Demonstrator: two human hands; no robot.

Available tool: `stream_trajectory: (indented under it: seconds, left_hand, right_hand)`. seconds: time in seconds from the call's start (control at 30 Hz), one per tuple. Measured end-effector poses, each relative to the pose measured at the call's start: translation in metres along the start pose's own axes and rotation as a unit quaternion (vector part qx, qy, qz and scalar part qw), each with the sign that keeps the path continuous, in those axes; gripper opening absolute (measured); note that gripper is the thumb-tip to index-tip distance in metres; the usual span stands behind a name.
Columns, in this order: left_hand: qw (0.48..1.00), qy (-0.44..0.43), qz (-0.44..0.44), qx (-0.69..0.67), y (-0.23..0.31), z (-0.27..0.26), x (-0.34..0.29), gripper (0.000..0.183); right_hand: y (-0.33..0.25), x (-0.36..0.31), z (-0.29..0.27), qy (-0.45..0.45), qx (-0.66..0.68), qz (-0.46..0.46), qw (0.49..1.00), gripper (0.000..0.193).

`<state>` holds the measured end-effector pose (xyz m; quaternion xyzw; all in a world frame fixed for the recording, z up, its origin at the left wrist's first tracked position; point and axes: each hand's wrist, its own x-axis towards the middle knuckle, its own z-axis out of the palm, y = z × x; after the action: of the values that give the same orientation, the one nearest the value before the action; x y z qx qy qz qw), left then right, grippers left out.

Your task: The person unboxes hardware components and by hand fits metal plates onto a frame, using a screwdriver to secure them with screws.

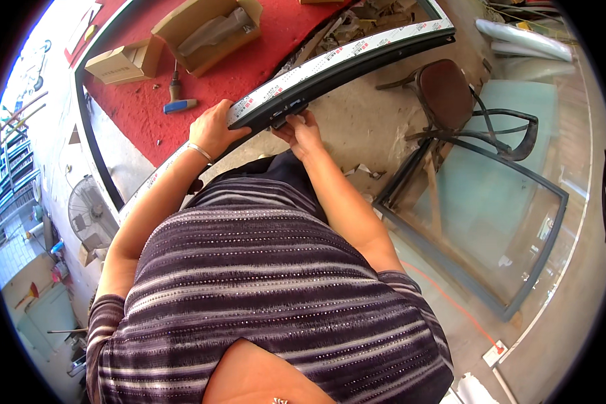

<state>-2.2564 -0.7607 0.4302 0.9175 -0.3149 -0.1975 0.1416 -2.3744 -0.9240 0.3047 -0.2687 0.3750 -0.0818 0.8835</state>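
Note:
A long dark window frame [337, 77] with white printed protective film on its top face lies across a red-covered table [242, 71] in front of me. My left hand [212, 135] is wrapped over the frame's near bar, its thumb stretched along the dark side. Just to the right, my right hand [301, 136] has its fingers bent and pinched at the bar's outer side, by a small dark fitting [279, 123]. What lies between those fingertips is mostly hidden.
Beyond my left hand lie a hammer with a blue head [180, 106] and two cardboard boxes [124, 62]. To the right stand a chair with a brown seat [444, 94] and a glazed grey frame [475, 283]. A fan [93, 212] is at left; an orange cord [451, 299] crosses the floor.

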Motion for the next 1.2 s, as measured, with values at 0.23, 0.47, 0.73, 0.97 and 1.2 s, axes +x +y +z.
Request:
stream_trajectory:
  seconds: [0.23,0.47,0.73,0.97,1.2]
  left_hand:
    - [1.000,0.007,0.000,0.011,-0.001,0.002,-0.001,0.067]
    - [0.998,0.056,0.029,0.016,-0.005,0.007,-0.002,0.058]
    - [0.999,0.021,0.038,0.006,-0.006,0.000,0.000,0.060]
    - [1.000,-0.009,0.021,-0.021,-0.005,-0.005,-0.001,0.058]
    - [0.999,-0.029,0.024,-0.022,-0.009,-0.001,0.003,0.058]
  right_hand:
    - [0.003,-0.006,0.005,-0.030,0.038,-0.055,0.997,0.033]
    - [0.004,-0.013,0.003,-0.066,0.056,-0.050,0.995,0.035]
    - [-0.010,-0.021,0.004,-0.109,0.101,-0.022,0.989,0.035]
    - [-0.006,-0.018,0.010,-0.053,0.044,-0.020,0.997,0.040]
    - [-0.017,-0.018,0.011,-0.074,0.049,0.019,0.996,0.045]
